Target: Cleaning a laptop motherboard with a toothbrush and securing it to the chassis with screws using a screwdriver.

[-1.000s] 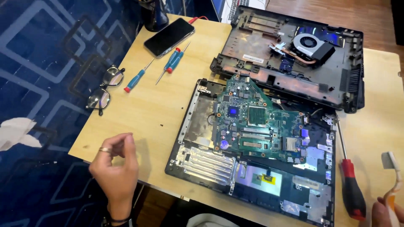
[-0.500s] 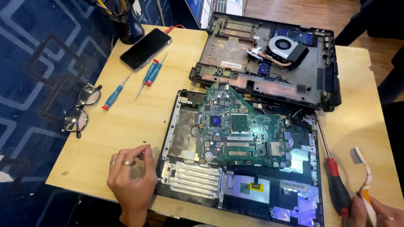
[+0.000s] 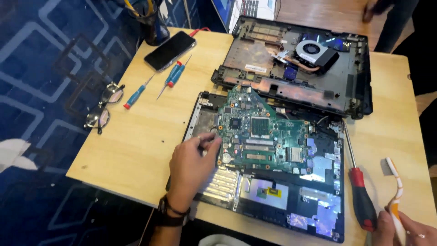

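- A light wooden table (image 3: 136, 136) carries the work; its top is pale, grainy and square-cornered, standing over a dark blue carpet (image 3: 41, 59) patterned with pale interlocking outlines.
- An opened laptop base (image 3: 273, 205) lies near the table's front edge, with a green circuit board (image 3: 259, 132) resting in its upper half.
- The left hand (image 3: 191, 166) sits at the board's left edge, fingers curled together with thumb and forefinger pinched at the board's rim; whether something small is held there cannot be told.
- The right hand (image 3: 400, 228) shows at the lower right corner, fingers closed around the handle of a white and orange toothbrush (image 3: 395, 187), bristles pointing away from the person.
- A red-handled screwdriver (image 3: 359, 191) lies just beside the laptop base, on its right.
- Behind, a second laptop shell (image 3: 291, 77) with a round fan (image 3: 312, 48) lies tilted across the table's far side.
- On the left part of the table lie two small blue screwdrivers (image 3: 175, 75), a third (image 3: 136, 95) apart from them, and a dark phone (image 3: 169, 50).
- Spectacles (image 3: 104, 107) overhang the table's left edge.
- A dark pen cup (image 3: 152, 27) stands at the far corner.
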